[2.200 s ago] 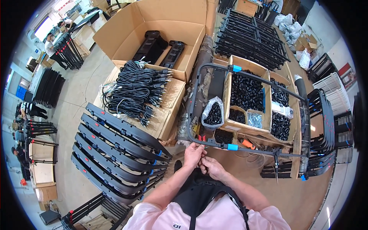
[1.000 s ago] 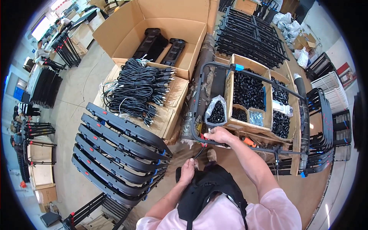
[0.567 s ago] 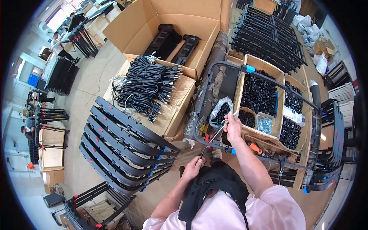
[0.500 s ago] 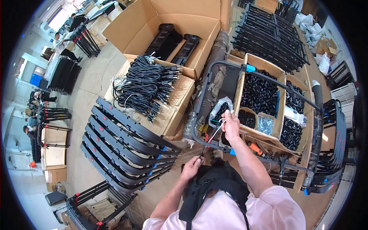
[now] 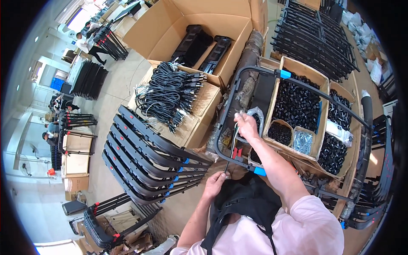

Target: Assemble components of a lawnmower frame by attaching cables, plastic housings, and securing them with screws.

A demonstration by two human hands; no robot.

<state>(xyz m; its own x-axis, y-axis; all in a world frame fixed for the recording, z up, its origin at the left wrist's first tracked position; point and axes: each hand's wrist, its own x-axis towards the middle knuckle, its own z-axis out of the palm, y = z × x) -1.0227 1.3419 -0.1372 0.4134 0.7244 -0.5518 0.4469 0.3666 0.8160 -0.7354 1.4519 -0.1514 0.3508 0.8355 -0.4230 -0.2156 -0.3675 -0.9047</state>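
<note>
My left hand (image 5: 216, 183) is closed on a thin black cable (image 5: 227, 166) just below the near rail of a black tubular frame (image 5: 220, 146). Farther up, my right hand (image 5: 246, 126) pinches thin pale wires (image 5: 234, 138) that run down toward the cable; the exact join is too small to make out. The frame has blue pieces at its corners and lies partly over the parts boxes. Behind the wires, red pieces (image 5: 237, 152) show inside the frame. A clear bag of small black parts (image 5: 256, 117) lies beside my right hand.
A bundle of black cables (image 5: 168, 95) lies on a carton left of the frame, below an open cardboard box (image 5: 202, 19) with black housings. Curved black frames (image 5: 140, 157) are stacked at left. Wooden trays hold black fittings (image 5: 297, 102) and screws (image 5: 302, 141). People work far left.
My right hand has moved left and away from me, from over the bag toward the frame's left side, drawing the pale wires along. My left hand keeps its grip. The view has shifted somewhat.
</note>
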